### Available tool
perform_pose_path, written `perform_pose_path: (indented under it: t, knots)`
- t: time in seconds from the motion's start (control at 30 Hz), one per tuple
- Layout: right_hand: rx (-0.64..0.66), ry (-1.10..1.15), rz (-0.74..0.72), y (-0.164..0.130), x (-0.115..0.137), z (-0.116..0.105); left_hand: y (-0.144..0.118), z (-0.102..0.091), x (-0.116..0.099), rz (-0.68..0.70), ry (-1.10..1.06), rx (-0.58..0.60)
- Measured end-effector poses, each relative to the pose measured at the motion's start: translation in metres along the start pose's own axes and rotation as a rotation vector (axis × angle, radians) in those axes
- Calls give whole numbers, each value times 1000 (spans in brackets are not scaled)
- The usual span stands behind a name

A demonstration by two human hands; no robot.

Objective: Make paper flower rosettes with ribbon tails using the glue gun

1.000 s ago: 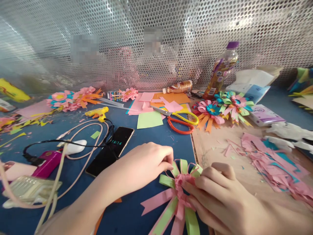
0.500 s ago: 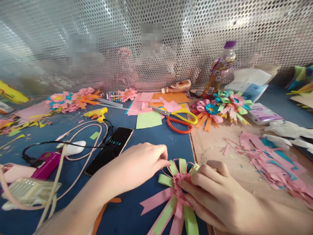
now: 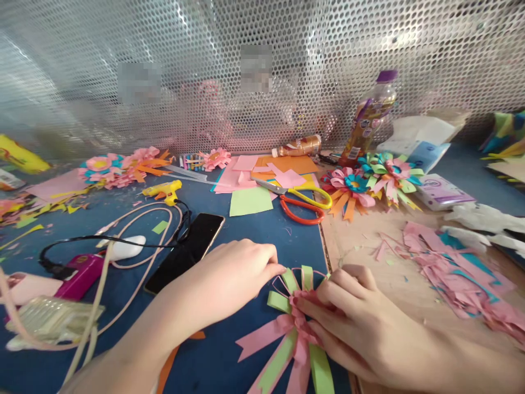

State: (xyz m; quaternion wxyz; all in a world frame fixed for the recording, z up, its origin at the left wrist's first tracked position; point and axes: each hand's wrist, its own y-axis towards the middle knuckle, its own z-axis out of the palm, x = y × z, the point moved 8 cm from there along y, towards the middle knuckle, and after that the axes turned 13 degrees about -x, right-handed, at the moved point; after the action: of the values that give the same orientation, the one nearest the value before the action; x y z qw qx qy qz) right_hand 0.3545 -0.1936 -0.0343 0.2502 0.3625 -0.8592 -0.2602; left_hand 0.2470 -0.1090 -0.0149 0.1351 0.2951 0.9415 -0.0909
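Observation:
A pink and green paper flower [image 3: 302, 324] lies on the blue surface near the front, with looped strips at the top and notched tails spreading below. My right hand [image 3: 353, 323] grips it at its pink pleated centre, covering the flower's right side. At the upper left loops, my left hand [image 3: 254, 268] has its fingers curled and thumb pinched against a thin pink loop; the exact contact is partly hidden. Beyond the hands lie scissors [image 3: 301, 202] with one yellow and one red handle. A phone [image 3: 186, 251] with a dark screen sits beside my left forearm.
A yellow hot-glue gun [image 3: 164, 191], looping cables and a magenta adapter [image 3: 82, 273] are on the left. Coloured paper sheets [image 3: 251, 201] lie ahead. Finished paper flowers [image 3: 355, 183], an upright bottle [image 3: 369, 120] and pink paper scraps [image 3: 447, 279] are on the right.
The phone screen, which showed 16:14, has gone dark. Both hands keep nearly the same places on the paper flower, shifting only slightly.

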Motion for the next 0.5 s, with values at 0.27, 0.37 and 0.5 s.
perform_pose_path:
  t: [0.27,0.37,0.5]
  knots:
    - [-49,-4,-39,1,3,-6,0,7,-1,-5,-40,41]
    - [-155,31,-75,4,7,-23,0,3,1,-55,-59,33]
    - [-311,86,-15,15,1,-55,1,-4,6,-111,-87,6]
